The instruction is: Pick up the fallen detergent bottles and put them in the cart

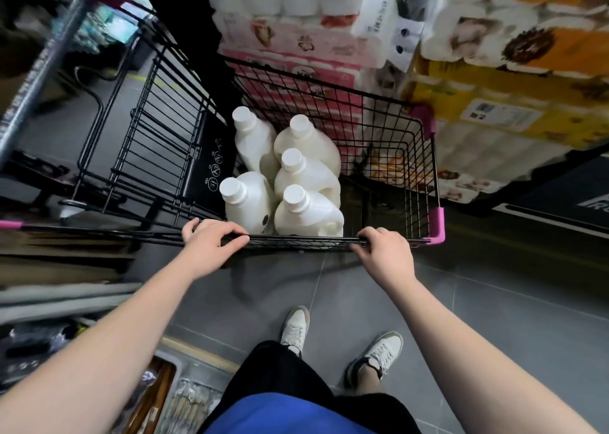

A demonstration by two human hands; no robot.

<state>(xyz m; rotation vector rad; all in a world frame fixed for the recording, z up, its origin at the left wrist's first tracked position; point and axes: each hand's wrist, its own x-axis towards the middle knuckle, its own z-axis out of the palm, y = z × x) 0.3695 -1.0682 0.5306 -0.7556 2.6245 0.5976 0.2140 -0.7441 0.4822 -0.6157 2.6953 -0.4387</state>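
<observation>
Seemingly the loading is all but done: five white bottles stand upright, caps up, bunched in the left part of the cart, touching one another, and none shows on the floor in view. The left hand and right hand are well apart, each with fingers curled over the near wire rim and holding no bottle. The main risk, as I judge it, is a shove or jerk from this grip. The right part of the basket holds nothing to brace the bottles, so a sudden start or turn could tip them over sideways into that gap. The cart's far side also sits just beside the stacked paper packs, so pushing forward or swinging right could catch a corner on them. More bottles may lie out of view; moving off now could leave them behind.
</observation>
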